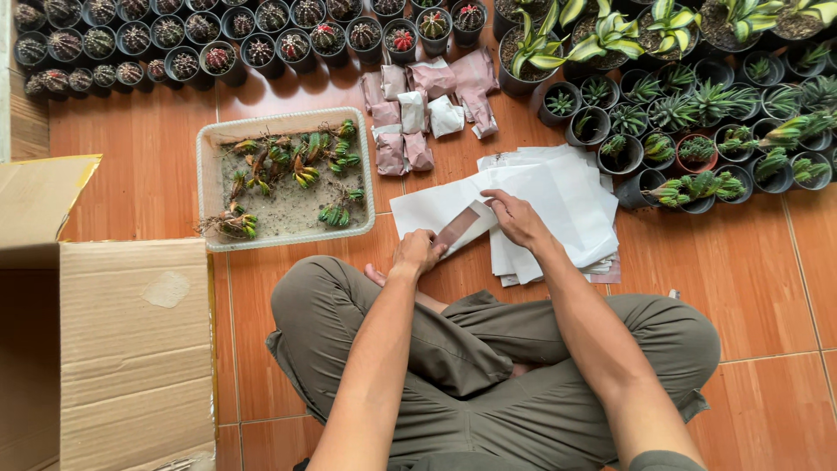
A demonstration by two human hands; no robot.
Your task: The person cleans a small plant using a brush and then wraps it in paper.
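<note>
I sit cross-legged on an orange tiled floor. My left hand [417, 253] and my right hand [516, 218] both grip a narrow folded paper packet [460, 226], brownish in the middle, over a stack of white paper sheets [567, 209]. A white tray [209, 153] with soil and several bare-root succulents lies to the left of the sheets. Several wrapped paper bundles [418, 109] lie beyond the sheets.
An open cardboard box [131, 349] stands at the left. Rows of small black pots with cacti [200, 39] line the far edge. Potted green succulents [697, 131] crowd the right side beside the paper.
</note>
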